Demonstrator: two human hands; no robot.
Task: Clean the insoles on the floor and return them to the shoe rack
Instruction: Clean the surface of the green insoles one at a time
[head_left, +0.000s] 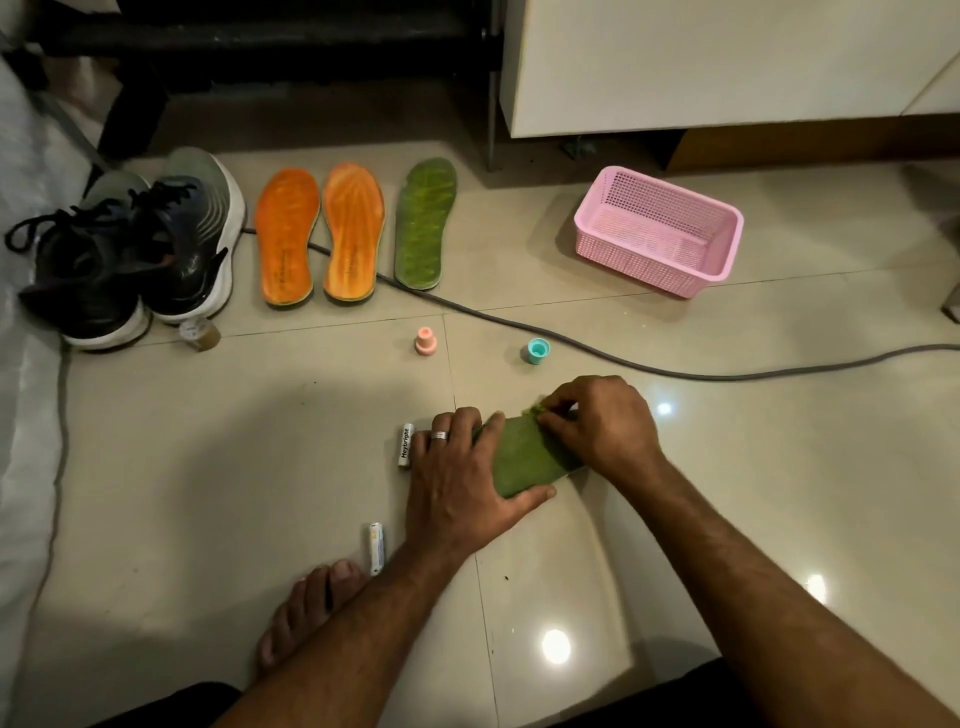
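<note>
On the floor tile just ahead of the person: green insole (524, 457), lying at a diagonal, mostly covered by both hands. Left hand (462, 478) pins it, fingers straight across the top, thumb along the near edge, so it holds nothing and only presses. Right hand (602, 423) has fingertips curled at the far end, pinching what looks like yellow-green fluff or lint; can't tell if any tool is in it.

Remaining insoles sit well apart up the floor: second green insole (425, 224) and two orange insoles (319, 234), in a row beside the sneakers (140, 249).

Risks, as I judge them:
- Picked-off fluff drops back on the tile or insole, so the same spot needs redoing.
- Insole slips on the glossy tile if left-hand pressure eases.
- Two batteries (405, 445) lie just beside the left hand and foot; a sweep knocks them rolling.
- Grey cable (519, 322) runs under the row of insoles, a snag when lifting them.

Room: open tile right of the hands. Pink cap (425, 341) and teal cap (536, 351) stand between hands and row. Pink basket (660, 231) far right.
</note>
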